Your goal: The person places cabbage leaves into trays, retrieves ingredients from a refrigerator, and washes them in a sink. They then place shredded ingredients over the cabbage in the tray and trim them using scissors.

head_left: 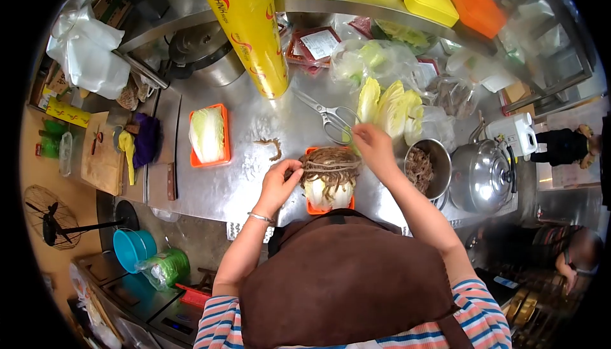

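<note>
In front of me, an orange tray point(349, 204) holds pale cabbage point(321, 195) under a heap of long brown strands point(331, 163), whose exact kind I cannot make out. My left hand point(280, 186) pinches the strands at the heap's left edge. At its upper right, my right hand point(374, 148) has its fingers drawn together; whatever is in them is hidden. Close to those fingers are the handles of metal scissors point(324, 114). More brown strands fill a steel pot point(443, 169) on the right. A few loose ones point(275, 148) lie on the steel counter point(248, 186).
Left of me, another orange tray point(227, 148) carries cabbage point(207, 135). Cabbage leaves point(396, 110) lie beyond my right hand, and a steel kettle point(480, 183) stands right. A tall yellow film roll point(251, 37) rises ahead. A knife point(172, 180) rests left. Another person point(560, 247) is at right.
</note>
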A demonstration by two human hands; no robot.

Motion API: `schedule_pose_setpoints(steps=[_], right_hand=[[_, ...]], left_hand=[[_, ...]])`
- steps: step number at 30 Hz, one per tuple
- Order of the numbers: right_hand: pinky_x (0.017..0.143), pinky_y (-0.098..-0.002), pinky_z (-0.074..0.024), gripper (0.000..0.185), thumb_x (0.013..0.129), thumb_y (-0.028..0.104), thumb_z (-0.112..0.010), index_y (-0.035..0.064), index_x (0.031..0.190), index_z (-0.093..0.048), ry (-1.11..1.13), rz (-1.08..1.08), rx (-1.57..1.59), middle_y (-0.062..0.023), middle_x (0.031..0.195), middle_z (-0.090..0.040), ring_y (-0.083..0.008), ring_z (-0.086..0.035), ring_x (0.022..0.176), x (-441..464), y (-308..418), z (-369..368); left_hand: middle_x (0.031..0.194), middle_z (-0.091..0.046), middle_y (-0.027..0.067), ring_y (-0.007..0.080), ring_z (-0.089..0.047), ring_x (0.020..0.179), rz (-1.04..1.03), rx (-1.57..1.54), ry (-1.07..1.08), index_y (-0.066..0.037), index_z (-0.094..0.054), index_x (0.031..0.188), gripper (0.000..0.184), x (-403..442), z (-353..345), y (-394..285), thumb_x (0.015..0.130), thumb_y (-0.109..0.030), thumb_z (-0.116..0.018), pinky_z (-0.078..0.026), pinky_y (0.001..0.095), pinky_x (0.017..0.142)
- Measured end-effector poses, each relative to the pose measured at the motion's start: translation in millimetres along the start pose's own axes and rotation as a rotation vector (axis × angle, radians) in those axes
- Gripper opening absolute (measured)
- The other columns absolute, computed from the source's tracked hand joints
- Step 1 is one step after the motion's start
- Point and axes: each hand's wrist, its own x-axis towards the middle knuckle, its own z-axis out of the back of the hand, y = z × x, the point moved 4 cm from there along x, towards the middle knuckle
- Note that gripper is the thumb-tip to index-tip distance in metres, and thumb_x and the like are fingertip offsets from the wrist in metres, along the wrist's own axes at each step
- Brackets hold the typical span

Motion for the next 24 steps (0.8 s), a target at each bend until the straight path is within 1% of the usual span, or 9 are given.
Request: schedule_pose_setpoints(steps=[1,3,8,10,13,15,17,21,24], right_hand=[[0.065,-0.031,-0.0499,0.019,0.077,0.002,-0.066,0.0024,0.096,-0.063,0.004,0.007,-0.005,-0.0085,0.096,-0.06,-0.0202,-0.063,0.078,13.9,1.8,-4.7],[0.071,-0.04,-0.0519,0.03,0.078,0.004,-0.064,0.0035,0.107,-0.058,0.156,0.211,-0.606,-0.0145,0.1,-0.062,-0.0306,-0.064,0.089,34.0,9.5,-25.4],[0.074,-0.0461,-0.0504,0.041,0.078,0.009,-0.061,0.0061,0.117,-0.05,0.372,0.059,-0.889,-0.0209,0.1,-0.062,-0.0358,-0.062,0.09,66.3,-10.2,-58.5],[0.075,-0.0461,-0.0503,0.042,0.077,0.009,-0.061,0.0067,0.118,-0.049,0.419,0.019,-0.909,-0.0225,0.099,-0.062,-0.0362,-0.062,0.09,70.4,3.0,-57.5],[0.073,-0.0425,-0.0506,0.048,0.076,0.011,-0.063,0.007,0.122,-0.047,0.392,-0.035,-0.767,-0.0203,0.09,-0.063,-0.0362,-0.063,0.084,69.1,33.5,-37.0],[0.066,-0.0356,-0.0497,0.052,0.08,0.018,-0.065,0.0084,0.127,-0.046,0.344,-0.024,-0.298,-0.0138,0.082,-0.064,-0.0274,-0.063,0.075,56.7,46.1,-14.4],[0.058,-0.0275,-0.0461,0.053,0.083,0.029,-0.068,0.0077,0.127,-0.047,0.485,-0.407,0.116,-0.0055,0.075,-0.059,-0.0156,-0.058,0.066,23.1,79.1,4.2],[0.043,-0.021,-0.0399,0.051,0.092,0.049,-0.052,0.0033,0.113,-0.053,0.866,-0.632,0.393,0.0,0.063,-0.049,-0.0075,-0.047,0.047,-43.7,99.9,31.8],[0.04,-0.02,-0.0362,0.046,0.097,0.046,-0.041,0.0025,0.108,-0.054,1.051,-0.757,0.384,-0.003,0.06,-0.05,-0.0071,-0.045,0.044,-75.8,98.9,35.2]], left_hand=[[0.096,-0.065,0.0062,0.0135,-0.061,0.089,-0.033,0.086,0.014,0.0,-0.06,0.104,0.019,0.7,-1.2,-1.8,0.086,-0.006,-0.062,-0.049,0.0262,0.081],[0.094,-0.065,0.0082,0.0178,-0.062,0.087,-0.056,0.039,-0.017,-0.001,-0.061,0.102,0.019,0.4,-2.1,-3.5,0.084,-0.007,-0.064,-0.05,0.0287,0.079],[0.094,-0.065,0.0069,0.0158,-0.061,0.088,-0.048,-0.041,-0.032,-0.001,-0.06,0.101,0.02,-1.6,2.2,-5.4,0.083,-0.006,-0.065,-0.05,0.028,0.08],[0.092,-0.065,0.0075,0.0191,-0.062,0.086,-0.138,0.254,0.009,-0.002,-0.06,0.101,0.023,-2.3,4.6,-24.5,0.08,-0.005,-0.068,-0.049,0.0291,0.079],[0.087,-0.064,0.0074,0.0231,-0.061,0.083,-0.112,0.203,-0.029,-0.004,-0.063,0.094,0.02,-0.4,4.6,-18.2,0.076,-0.008,-0.07,-0.049,0.0318,0.077],[0.081,-0.063,0.0066,0.0226,-0.06,0.08,-0.062,0.087,-0.035,-0.004,-0.065,0.085,0.014,1.0,3.4,-9.1,0.075,-0.01,-0.072,-0.048,0.0317,0.074],[0.08,-0.063,0.0064,0.0213,-0.06,0.078,-0.017,0.012,-0.024,-0.004,-0.065,0.085,0.013,-0.3,4.4,-6.5,0.075,-0.009,-0.072,-0.048,0.0306,0.072],[0.078,-0.062,0.0058,0.0174,-0.06,0.072,0.006,-0.07,-0.025,-0.003,-0.065,0.084,0.012,-2.7,4.6,-6.0,0.075,-0.008,-0.072,-0.048,0.0282,0.068],[0.077,-0.061,0.0055,0.0163,-0.06,0.071,-0.013,-0.054,-0.017,-0.003,-0.064,0.083,0.012,-3.7,4.1,-12.7,0.075,-0.007,-0.072,-0.049,0.028,0.067]])
